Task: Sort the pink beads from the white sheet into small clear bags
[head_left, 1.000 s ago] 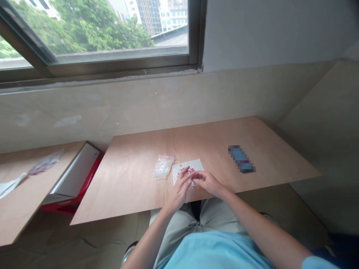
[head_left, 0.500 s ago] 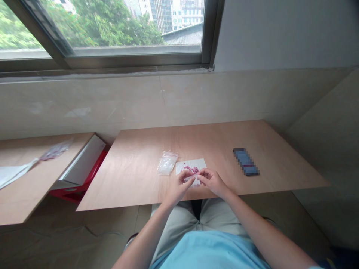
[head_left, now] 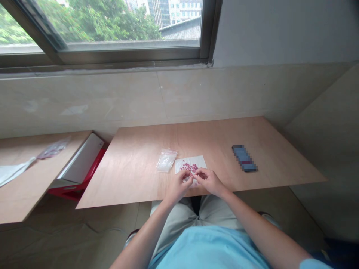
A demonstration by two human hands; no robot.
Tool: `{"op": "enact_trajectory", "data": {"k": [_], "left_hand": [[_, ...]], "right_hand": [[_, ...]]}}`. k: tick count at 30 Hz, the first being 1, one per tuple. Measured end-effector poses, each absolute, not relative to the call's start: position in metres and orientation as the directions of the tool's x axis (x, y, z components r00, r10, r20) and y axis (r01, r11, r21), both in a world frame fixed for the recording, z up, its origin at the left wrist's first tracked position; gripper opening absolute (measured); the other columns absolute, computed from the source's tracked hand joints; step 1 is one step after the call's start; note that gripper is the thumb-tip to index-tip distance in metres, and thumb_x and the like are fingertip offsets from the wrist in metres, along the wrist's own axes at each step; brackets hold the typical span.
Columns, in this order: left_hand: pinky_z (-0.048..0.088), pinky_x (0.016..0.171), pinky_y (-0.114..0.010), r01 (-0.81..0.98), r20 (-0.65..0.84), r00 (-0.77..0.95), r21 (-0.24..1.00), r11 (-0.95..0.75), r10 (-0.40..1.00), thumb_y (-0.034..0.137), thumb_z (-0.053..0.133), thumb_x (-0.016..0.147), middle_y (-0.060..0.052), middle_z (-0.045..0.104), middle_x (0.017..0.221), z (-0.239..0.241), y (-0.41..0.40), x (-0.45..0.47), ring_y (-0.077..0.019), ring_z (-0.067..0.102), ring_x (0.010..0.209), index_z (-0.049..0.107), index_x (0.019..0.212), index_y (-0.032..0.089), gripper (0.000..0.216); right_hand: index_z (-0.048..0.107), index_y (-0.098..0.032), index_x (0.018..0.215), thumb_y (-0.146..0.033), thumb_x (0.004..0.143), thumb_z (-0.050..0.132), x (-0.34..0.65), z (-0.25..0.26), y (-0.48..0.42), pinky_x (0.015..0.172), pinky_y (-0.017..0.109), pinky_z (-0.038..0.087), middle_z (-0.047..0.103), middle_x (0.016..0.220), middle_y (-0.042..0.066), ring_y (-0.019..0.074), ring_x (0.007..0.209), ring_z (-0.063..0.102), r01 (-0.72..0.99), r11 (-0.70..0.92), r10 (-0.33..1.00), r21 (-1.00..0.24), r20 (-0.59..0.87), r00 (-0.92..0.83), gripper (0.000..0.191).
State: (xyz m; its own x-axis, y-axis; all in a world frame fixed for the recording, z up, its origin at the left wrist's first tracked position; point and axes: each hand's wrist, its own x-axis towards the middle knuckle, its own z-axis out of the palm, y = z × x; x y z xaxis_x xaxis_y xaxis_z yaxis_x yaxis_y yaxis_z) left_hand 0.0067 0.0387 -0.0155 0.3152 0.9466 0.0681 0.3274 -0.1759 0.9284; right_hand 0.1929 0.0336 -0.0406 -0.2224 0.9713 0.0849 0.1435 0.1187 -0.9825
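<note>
Over the near part of a white sheet (head_left: 199, 160), my left hand (head_left: 179, 183) and my right hand (head_left: 209, 181) meet with their fingertips close together. Both are closed in a pinch; whatever lies between the fingers is too small to make out. Several small red beads (head_left: 192, 167) are scattered on the sheet just beyond my fingers. To the left of the sheet lies a clear zip bag (head_left: 167, 160) with something whitish in it. My hands cover the sheet's near portion.
The wooden table (head_left: 134, 168) carries a blurred-out phone-like object (head_left: 244, 158) on the right. Across a gap at left, another table (head_left: 17, 201) holds a plastic bag (head_left: 53, 148) and white paper (head_left: 14, 172). A red stool-like object (head_left: 92, 170) sits between them.
My right hand has shifted slightly left, and the fingertips of both hands are nearer each other. The view has tilted a little; the bag and sheet lie as before.
</note>
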Motion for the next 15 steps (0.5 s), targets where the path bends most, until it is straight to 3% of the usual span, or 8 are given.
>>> {"op": "enact_trajectory", "data": {"k": [15], "left_hand": [[0.049,0.076,-0.030,0.352,0.087,0.294,0.916,-0.192,0.952,0.040,0.055,0.095,-0.005,0.069,0.089,-0.0145,0.0411,0.0062,-0.0184,0.063,0.084,0.068,0.089,0.018,0.027]], "right_hand": [[0.066,-0.020,0.087,-0.043,0.089,0.063,0.1978,-0.0424,0.0378,0.062,0.025,0.050,0.067,0.079,0.001,0.0154,0.069,0.062,0.139,0.094,0.980,-0.986,0.067,-0.189,0.023]]}}
